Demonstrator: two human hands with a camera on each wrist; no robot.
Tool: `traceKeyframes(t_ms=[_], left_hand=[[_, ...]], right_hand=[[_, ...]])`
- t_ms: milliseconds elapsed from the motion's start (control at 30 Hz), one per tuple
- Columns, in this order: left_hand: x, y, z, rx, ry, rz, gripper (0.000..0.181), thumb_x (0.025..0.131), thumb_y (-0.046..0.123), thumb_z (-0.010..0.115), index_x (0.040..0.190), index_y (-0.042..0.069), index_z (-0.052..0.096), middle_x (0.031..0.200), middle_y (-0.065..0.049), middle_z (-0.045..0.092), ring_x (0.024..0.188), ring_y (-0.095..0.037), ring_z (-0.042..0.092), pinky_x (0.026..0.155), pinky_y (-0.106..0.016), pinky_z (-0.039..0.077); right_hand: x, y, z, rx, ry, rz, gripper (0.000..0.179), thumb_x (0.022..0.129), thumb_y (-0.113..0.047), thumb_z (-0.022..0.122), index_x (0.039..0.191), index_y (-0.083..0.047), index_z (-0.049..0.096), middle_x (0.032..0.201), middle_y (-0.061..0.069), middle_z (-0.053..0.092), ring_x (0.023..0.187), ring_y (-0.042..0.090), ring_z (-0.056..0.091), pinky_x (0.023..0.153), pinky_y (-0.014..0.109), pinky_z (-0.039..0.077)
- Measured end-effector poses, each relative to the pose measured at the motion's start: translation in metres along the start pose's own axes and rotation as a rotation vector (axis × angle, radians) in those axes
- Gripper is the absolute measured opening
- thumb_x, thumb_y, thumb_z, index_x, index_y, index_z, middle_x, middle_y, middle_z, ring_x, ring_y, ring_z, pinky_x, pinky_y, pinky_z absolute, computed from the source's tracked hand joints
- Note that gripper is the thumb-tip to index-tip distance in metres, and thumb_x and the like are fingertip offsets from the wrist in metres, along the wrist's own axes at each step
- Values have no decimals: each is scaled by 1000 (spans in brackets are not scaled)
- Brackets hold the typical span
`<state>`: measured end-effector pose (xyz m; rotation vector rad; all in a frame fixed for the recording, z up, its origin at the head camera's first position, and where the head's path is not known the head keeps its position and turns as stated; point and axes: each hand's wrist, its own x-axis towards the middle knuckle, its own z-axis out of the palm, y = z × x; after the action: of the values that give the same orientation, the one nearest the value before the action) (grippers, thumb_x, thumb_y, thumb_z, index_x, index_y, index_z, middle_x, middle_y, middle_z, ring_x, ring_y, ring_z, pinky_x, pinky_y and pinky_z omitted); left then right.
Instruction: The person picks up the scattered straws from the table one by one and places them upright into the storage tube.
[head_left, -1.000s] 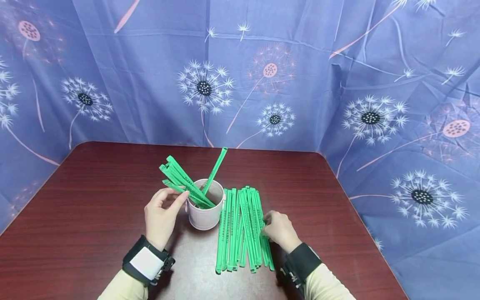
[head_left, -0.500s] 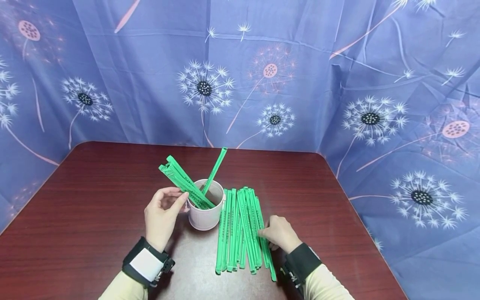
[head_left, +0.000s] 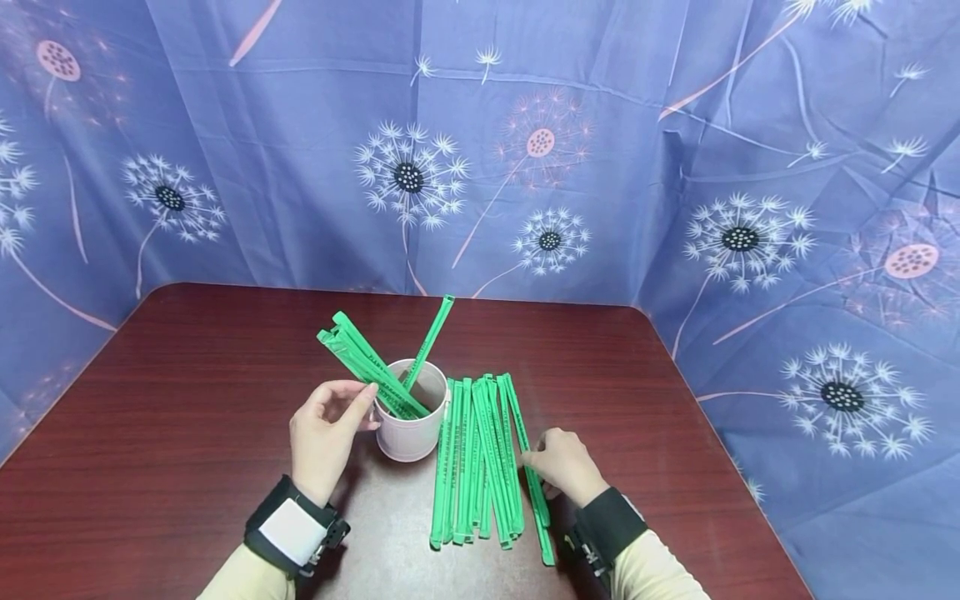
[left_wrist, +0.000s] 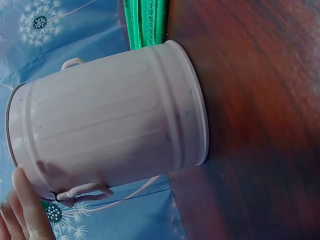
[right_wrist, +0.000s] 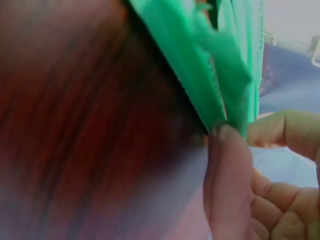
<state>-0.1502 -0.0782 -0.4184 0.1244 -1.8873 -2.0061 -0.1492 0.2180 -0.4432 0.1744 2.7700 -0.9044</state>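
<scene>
A small pale pink metal bucket [head_left: 408, 439] stands on the table, holding a bunch of green paper-wrapped straws [head_left: 352, 350] that leans left and a single straw [head_left: 431, 337] tilted right. My left hand [head_left: 322, 442] is at the bucket's left side, thumb on the rim and bent fingers near the side handle [left_wrist: 85, 191]. To the right, several wrapped straws [head_left: 468, 467] lie side by side in a pile. My right hand [head_left: 566, 467] pinches straws [right_wrist: 205, 75] at the pile's right edge between thumb and finger. Their overlap hides the exact number.
The dark red wooden table [head_left: 210, 392] has rounded far corners. A blue cloth [head_left: 315, 167] with dandelion prints hangs along its back and sides. Both wrists wear black bands; the left band [head_left: 296, 529] has a white pad.
A straw at my left fingers has joined the leaning bunch in the bucket. My right hand has drawn straws at the pile's right edge slightly apart and nearer me.
</scene>
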Motion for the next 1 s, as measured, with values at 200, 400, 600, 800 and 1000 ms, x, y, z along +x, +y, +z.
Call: traceKeyframes(t_ms=[200, 400, 600, 800, 1000], left_hand=[[-2, 0, 2, 27, -59, -15, 20, 90, 14, 74, 90, -5, 70, 68, -3, 69, 58, -11, 68, 56, -30, 64], [-6, 1, 4, 113, -143, 27, 16, 91, 18, 73, 91, 2, 74, 77, -10, 73, 59, -10, 70, 60, -26, 63], [-11, 8, 8, 123, -187, 62, 12, 91, 18, 73, 94, 6, 74, 79, -11, 75, 61, -11, 71, 64, -22, 62], [-15, 15, 14, 54, -250, 77, 18, 90, 11, 73, 106, 3, 72, 86, -19, 75, 66, -16, 74, 67, -25, 64], [-19, 20, 20, 4, -316, 95, 30, 89, 7, 73, 118, 2, 68, 108, -21, 73, 79, -16, 75, 72, -29, 65]], right_hand=[[1, -5, -4, 103, 24, -17, 13, 91, -13, 64, 89, -1, 67, 59, 11, 61, 44, 17, 60, 43, 31, 57], [-4, -20, -3, 255, 51, -79, 20, 93, -10, 59, 105, 4, 65, 72, 11, 67, 48, 22, 64, 47, 34, 61], [-15, -36, -2, 376, 45, -218, 24, 96, -13, 61, 115, 2, 62, 81, 13, 67, 56, 24, 66, 56, 40, 63], [-26, -48, 3, 378, 29, -395, 27, 99, -17, 62, 120, -1, 60, 88, 14, 72, 65, 26, 68, 62, 34, 63], [-35, -60, 8, 290, 46, -591, 22, 98, -20, 63, 116, -6, 65, 87, 11, 74, 64, 20, 67, 59, 22, 58]])
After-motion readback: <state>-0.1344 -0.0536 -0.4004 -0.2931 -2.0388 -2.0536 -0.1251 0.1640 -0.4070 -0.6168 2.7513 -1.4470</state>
